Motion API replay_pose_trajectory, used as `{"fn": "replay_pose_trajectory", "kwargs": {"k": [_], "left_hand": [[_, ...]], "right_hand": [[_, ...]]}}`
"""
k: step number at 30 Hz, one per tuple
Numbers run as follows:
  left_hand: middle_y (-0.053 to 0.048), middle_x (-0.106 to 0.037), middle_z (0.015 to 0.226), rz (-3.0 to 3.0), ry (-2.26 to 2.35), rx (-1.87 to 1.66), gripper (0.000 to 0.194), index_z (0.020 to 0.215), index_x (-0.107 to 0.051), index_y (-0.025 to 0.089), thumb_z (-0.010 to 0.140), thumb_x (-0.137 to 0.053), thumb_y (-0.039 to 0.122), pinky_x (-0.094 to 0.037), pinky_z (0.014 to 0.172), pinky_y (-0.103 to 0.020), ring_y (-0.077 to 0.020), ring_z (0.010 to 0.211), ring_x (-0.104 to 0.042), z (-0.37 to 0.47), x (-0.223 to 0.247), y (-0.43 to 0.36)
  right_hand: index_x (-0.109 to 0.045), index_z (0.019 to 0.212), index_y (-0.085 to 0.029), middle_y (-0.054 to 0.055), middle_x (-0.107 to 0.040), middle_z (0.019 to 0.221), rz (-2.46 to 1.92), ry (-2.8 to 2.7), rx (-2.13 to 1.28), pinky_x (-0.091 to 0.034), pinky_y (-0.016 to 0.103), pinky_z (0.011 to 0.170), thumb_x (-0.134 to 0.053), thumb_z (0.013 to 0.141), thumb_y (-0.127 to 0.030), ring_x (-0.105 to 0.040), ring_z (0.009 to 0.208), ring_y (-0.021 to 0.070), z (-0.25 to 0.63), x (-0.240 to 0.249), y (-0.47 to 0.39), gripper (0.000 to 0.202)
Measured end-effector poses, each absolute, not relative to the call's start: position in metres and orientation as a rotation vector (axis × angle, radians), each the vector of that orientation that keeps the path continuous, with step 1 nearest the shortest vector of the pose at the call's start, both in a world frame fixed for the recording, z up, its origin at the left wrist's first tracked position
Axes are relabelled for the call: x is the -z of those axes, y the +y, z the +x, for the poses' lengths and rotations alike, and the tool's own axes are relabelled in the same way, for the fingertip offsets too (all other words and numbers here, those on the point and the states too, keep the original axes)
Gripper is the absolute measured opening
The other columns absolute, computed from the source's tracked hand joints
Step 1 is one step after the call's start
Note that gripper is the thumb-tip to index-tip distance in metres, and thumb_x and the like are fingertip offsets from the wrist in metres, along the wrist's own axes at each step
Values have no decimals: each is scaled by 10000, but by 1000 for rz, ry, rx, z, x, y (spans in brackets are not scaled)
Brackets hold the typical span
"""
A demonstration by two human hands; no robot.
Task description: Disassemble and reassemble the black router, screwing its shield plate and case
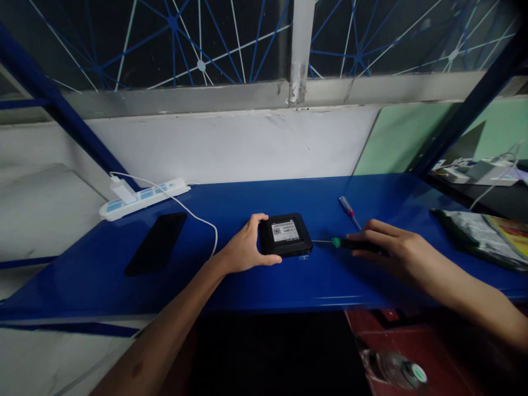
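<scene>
Box [285, 234], black and flat, is at the middle of the blue table [256, 289], left hand [244, 247] pinching its left end, right hand [398, 247] gripping a screwdriver [337, 242] whose tip reaches its right edge.

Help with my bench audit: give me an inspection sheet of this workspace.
Surface: glossy blue tabletop.
Job's things: white-labelled flat black rectangular case; black-and-green screwdriver, tip at the case's right edge.
Clutter: flat black phone-like slab; clear-handled metal screwdriver; green, white and yellow packet.
Hands: left hand grips the case; right hand holds the black-and-green screwdriver.
Cables: thin white cable from white plug on white-and-blue power strip.
Surroundings: dark window; white wall; clear bottle below tabletop.
</scene>
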State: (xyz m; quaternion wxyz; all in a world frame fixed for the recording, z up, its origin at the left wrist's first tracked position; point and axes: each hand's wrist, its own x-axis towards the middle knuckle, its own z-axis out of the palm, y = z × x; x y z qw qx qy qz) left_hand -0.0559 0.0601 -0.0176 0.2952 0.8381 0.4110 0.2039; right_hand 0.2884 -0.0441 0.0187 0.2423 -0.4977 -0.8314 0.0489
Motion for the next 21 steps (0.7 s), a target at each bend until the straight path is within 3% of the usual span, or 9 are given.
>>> {"fn": "replay_pose_trajectory", "kwargs": {"k": [16, 21], "left_hand": [[-200, -460, 1411, 2214, 1080, -523, 956, 1374, -274, 223, 652, -840, 494, -426, 1072, -582, -403, 1326, -483, -54, 14, 59], [-211, -429, 1439, 2201, 1096, -519, 980, 1384, -255, 209, 651, -847, 479, -391, 1108, -582, -398, 1352, -452, -53, 15, 59]], "right_hand": [[-674, 1191, -317, 56, -671, 1049, -1346, -2314, -109, -592, 369, 773, -576, 956, -366, -716, 903, 237, 286, -24, -45, 259], [-638, 1109, -260, 65, -662, 1066, -1361, -2313, -93, -579, 336, 773, -599, 948, -357, -708, 900, 213, 289, -16, -50, 192]]}}
